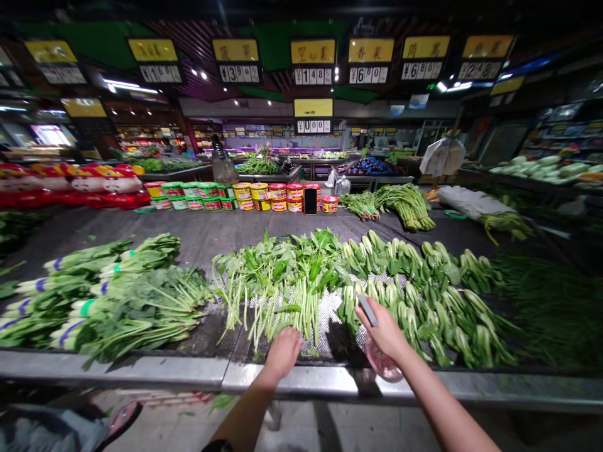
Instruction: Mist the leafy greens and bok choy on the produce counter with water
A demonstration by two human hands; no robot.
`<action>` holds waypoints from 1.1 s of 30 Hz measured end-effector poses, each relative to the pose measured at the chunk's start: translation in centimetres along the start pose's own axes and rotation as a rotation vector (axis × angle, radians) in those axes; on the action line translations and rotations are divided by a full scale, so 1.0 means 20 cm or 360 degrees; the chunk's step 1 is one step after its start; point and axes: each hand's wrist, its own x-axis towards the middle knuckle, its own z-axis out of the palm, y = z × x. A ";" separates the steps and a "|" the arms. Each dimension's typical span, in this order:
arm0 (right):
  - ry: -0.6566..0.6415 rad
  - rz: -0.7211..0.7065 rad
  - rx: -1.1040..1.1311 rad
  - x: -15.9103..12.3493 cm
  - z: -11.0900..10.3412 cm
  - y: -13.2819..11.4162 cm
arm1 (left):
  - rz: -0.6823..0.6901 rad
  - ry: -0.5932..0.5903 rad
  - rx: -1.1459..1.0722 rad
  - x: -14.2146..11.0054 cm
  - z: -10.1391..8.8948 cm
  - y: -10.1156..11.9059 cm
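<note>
Head view: the pinkish container [382,367] is clasped in the right grip [385,329] by the table [325,380] edge, best kept steady, while whether the left grip [283,351], near leafy stems [305,309], holds anything cannot be told.

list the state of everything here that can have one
Right hand: closed on bottle
Bottle: held, contents unclear
Loose greens: spread, no bands visible
Left hand: near loose greens, contact unclear
Left-side bundles: lying flat, several banded
Phone: upright, screen dark
Tubs: mostly stacked two high
</note>
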 end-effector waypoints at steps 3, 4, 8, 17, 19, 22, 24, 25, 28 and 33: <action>-0.0023 -0.0018 -0.0032 0.01 0.00 -0.01 | -0.0004 0.0007 0.0007 -0.02 0.02 -0.02; -0.0026 -0.0036 -0.0030 0.01 0.00 -0.02 | -0.0005 0.0008 0.0009 -0.02 0.02 -0.01; -0.0014 -0.0079 0.0025 0.03 0.00 -0.05 | -0.0037 0.0026 0.0016 -0.03 0.04 -0.01; -0.0036 0.0004 0.0008 0.00 0.05 -0.10 | -0.0067 0.0074 0.0029 -0.04 0.07 -0.01; -0.0033 0.0003 -0.0007 0.01 0.06 -0.11 | -0.0067 0.0085 0.0028 -0.04 0.07 -0.01; -0.0023 -0.0027 0.0030 0.03 0.06 -0.14 | -0.0078 0.0086 0.0014 -0.04 0.08 -0.02; -0.0018 -0.0035 0.0090 0.05 0.06 -0.17 | -0.0081 0.0089 0.0007 -0.04 0.09 -0.02; -0.0019 -0.0035 0.0116 0.06 0.06 -0.18 | -0.0081 0.0092 0.0005 -0.04 0.09 -0.02; -0.0037 -0.0043 0.0136 0.08 0.07 -0.21 | -0.0077 0.0098 0.0007 -0.05 0.10 -0.02; -0.0049 -0.0021 0.0071 0.08 0.14 -0.22 | -0.0071 0.0100 0.0023 -0.05 0.10 -0.02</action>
